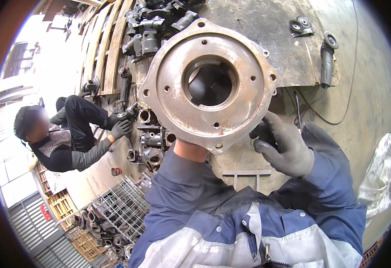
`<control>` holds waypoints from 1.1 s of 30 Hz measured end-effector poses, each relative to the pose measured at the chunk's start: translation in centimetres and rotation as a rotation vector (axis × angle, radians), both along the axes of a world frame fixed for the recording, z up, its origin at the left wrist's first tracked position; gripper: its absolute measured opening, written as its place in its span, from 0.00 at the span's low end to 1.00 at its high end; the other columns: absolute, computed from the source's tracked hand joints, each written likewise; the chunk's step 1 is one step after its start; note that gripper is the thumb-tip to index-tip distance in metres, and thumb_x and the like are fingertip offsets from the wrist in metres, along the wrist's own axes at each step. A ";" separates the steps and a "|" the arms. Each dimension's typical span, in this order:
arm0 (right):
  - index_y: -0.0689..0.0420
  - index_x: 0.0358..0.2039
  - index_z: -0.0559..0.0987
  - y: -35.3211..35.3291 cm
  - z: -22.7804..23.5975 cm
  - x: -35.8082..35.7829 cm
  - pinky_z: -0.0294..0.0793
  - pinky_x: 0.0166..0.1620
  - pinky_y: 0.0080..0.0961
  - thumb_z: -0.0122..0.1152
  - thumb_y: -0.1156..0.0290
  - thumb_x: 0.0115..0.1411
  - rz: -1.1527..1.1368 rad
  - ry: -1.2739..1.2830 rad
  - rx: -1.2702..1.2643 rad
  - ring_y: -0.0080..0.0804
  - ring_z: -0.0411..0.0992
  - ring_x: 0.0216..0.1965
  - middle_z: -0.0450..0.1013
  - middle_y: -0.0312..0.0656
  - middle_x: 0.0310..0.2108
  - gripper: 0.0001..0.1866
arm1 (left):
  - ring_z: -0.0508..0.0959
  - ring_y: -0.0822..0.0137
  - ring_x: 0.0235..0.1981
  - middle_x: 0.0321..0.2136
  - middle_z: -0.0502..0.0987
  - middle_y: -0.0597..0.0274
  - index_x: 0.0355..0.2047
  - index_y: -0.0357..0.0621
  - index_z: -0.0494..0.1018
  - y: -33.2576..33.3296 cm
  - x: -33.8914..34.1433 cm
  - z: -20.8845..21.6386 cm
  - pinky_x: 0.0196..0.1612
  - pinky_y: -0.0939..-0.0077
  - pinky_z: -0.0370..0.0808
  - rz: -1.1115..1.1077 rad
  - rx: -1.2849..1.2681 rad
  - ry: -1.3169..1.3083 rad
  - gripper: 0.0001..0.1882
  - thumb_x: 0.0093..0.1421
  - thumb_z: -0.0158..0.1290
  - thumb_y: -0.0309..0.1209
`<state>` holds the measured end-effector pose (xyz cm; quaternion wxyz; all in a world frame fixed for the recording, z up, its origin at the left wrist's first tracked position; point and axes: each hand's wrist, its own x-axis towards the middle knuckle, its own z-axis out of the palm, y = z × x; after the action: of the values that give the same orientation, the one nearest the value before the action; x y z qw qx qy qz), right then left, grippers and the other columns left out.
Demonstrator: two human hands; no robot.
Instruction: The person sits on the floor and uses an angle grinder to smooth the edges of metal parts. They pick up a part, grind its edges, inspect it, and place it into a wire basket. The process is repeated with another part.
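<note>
A large round metal flange with a wide centre bore, bolt holes and rusty patches is raised in front of me, its face toward me. My left hand is behind it; only the bare wrist shows under the rim, and the arm leads up to the piece it holds. Something dark shows through the bore. My right hand, in a grey glove with darker fingertips, is beside the flange's lower right edge. Its fingers and thumb are curled together. Whatever may be between them is too small to make out.
An angle grinder lies on the worktable's right edge, its cable trailing down; grinding discs lie nearby. Dark castings are piled at the back. On the left, a co-worker crouches with a power tool near a pallet. A wire crate stands lower left.
</note>
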<state>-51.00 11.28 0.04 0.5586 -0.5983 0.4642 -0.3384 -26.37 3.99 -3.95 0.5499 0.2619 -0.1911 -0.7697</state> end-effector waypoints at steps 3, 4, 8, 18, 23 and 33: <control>0.61 0.63 0.74 -0.5 -0.2 0.6 0.82 0.42 0.40 0.65 0.77 0.63 -0.005 0.120 -0.118 0.44 0.82 0.40 0.79 0.50 0.44 0.27 | 0.72 0.58 0.69 0.70 0.70 0.54 0.74 0.45 0.64 0.1 -0.5 0.1 0.73 0.56 0.71 0.004 0.021 0.006 0.30 0.79 0.49 0.47; 0.61 0.60 0.76 -0.7 -0.4 1.0 0.81 0.41 0.43 0.66 0.76 0.63 -0.008 0.212 -0.235 0.46 0.82 0.40 0.79 0.51 0.44 0.24 | 0.72 0.58 0.69 0.70 0.70 0.54 0.74 0.45 0.64 0.2 -0.6 0.3 0.73 0.56 0.71 0.012 0.041 0.006 0.30 0.79 0.49 0.47; 0.60 0.45 0.83 -0.5 -1.0 2.0 0.81 0.35 0.45 0.64 0.73 0.58 -0.010 0.525 -0.516 0.50 0.80 0.38 0.77 0.52 0.41 0.14 | 0.72 0.58 0.69 0.71 0.70 0.55 0.73 0.46 0.66 1.6 -0.8 1.4 0.73 0.56 0.71 0.068 0.207 -0.003 0.29 0.79 0.48 0.47; 0.63 0.42 0.85 -1.4 -1.6 1.1 0.82 0.37 0.45 0.63 0.76 0.53 0.149 0.179 -0.451 0.53 0.80 0.34 0.79 0.54 0.42 0.15 | 0.71 0.56 0.70 0.73 0.67 0.52 0.76 0.48 0.61 2.3 -0.1 1.4 0.74 0.53 0.70 -0.011 0.073 -0.119 0.32 0.79 0.48 0.48; 0.59 0.45 0.86 -1.1 -1.8 1.0 0.82 0.40 0.47 0.64 0.76 0.55 0.089 0.102 -0.387 0.56 0.81 0.38 0.80 0.54 0.46 0.16 | 0.71 0.55 0.71 0.73 0.66 0.50 0.77 0.48 0.59 2.5 0.8 1.2 0.74 0.52 0.70 -0.045 -0.112 -0.304 0.33 0.79 0.48 0.48; 0.57 0.60 0.81 -0.6 -0.9 -3.5 0.83 0.42 0.39 0.67 0.81 0.60 0.194 0.148 -0.165 0.53 0.83 0.39 0.82 0.53 0.39 0.25 | 0.77 0.62 0.63 0.67 0.72 0.51 0.72 0.39 0.64 2.0 2.2 1.4 0.66 0.63 0.77 -0.050 -0.260 -0.469 0.32 0.72 0.61 0.34</control>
<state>-54.51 10.65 -0.91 0.5017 -0.7077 0.4148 -0.2746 -24.20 6.01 -2.57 0.5004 0.3554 -0.4167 -0.6705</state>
